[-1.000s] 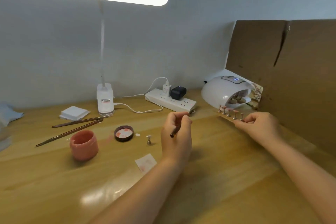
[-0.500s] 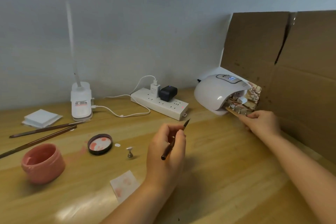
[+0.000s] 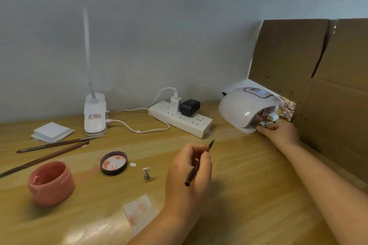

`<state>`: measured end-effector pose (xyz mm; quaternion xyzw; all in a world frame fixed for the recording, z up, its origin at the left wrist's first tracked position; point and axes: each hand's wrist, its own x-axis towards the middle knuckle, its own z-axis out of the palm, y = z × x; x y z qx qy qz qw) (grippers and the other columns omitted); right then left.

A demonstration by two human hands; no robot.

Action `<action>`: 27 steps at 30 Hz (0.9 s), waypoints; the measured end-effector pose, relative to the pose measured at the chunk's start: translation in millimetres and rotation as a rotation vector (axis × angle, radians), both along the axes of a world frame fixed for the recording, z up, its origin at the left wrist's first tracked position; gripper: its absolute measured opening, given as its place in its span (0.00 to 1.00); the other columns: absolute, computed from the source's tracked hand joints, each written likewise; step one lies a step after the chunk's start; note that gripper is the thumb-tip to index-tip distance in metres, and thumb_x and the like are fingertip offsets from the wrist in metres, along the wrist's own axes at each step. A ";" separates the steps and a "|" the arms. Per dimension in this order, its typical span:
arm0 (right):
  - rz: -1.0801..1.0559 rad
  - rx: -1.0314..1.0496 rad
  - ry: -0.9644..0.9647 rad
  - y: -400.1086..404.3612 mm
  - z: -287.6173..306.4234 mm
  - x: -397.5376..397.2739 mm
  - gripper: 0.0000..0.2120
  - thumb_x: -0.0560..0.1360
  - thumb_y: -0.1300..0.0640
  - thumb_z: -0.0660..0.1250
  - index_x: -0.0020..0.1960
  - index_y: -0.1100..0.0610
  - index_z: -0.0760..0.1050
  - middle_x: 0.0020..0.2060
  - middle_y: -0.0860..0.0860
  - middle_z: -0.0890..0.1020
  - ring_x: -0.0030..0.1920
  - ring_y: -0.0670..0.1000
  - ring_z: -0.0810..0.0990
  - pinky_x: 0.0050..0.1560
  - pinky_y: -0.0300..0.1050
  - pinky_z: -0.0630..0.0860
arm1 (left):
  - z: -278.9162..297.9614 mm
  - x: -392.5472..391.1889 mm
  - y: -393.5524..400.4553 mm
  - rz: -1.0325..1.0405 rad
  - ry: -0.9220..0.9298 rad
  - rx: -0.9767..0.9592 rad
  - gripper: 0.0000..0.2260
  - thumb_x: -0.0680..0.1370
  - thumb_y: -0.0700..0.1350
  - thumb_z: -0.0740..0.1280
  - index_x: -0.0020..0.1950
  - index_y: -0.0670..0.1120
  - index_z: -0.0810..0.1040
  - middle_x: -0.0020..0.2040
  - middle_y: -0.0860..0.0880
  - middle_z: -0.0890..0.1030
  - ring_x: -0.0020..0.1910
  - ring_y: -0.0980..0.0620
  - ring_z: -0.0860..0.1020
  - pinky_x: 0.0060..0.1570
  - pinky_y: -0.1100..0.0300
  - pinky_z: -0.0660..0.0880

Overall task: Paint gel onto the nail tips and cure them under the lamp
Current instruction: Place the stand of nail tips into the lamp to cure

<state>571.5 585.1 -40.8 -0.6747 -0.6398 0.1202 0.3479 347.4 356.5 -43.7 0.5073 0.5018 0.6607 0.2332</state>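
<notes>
1. Nail tips on small metal stands [image 3: 263,120]: they sit on a strip inside the mouth of the white dome-shaped curing lamp [image 3: 246,108], at the back right of the wooden table [image 3: 249,175], just in front of the brown cardboard sheet [image 3: 318,77]. Mostly hidden by the hood; individual tips too small to tell.
2. Your right hand [image 3: 278,132] is at the lamp opening, fingers curled onto the near end of the strip. It looks like a pinch, but the exact grip is partly hidden.
3. Your left hand [image 3: 189,175] is closed around the thin dark-brown gel brush [image 3: 200,162], held mid-table and well apart from the lamp.
4. Step in hand, as I judge it: seating the strip fully under the hood. Slide it flat along the lamp base, keep it level so no stand tips, and keep your fingers off the wet gel.
5. Lamp display [image 3: 261,92] is lit; digits unreadable. Check the strip is fully in before you let go.
6. Strip's long axis runs from your fingers into the opening, roughly toward the back left; stands upright as far as visible.
7. Brush long axis is diagonal: bristle tip up and away toward the lamp, handle end down toward you. Keep that tip off the table.
8. One spare metal stand [image 3: 147,173] stands alone near the dark round lid [image 3: 114,162] and the open pink gel jar [image 3: 50,182].
</notes>
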 end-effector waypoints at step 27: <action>-0.017 -0.174 -0.618 77.3 87.1 -58.8 0.22 0.77 0.55 0.53 0.70 0.55 0.67 0.65 0.60 0.73 0.56 0.62 0.76 0.56 0.52 0.77 | -4.3 -2.7 5.3 0.037 -0.142 -0.058 0.04 0.76 0.48 0.65 0.45 0.54 0.79 0.40 0.56 0.82 0.41 0.58 0.79 0.40 0.71 0.72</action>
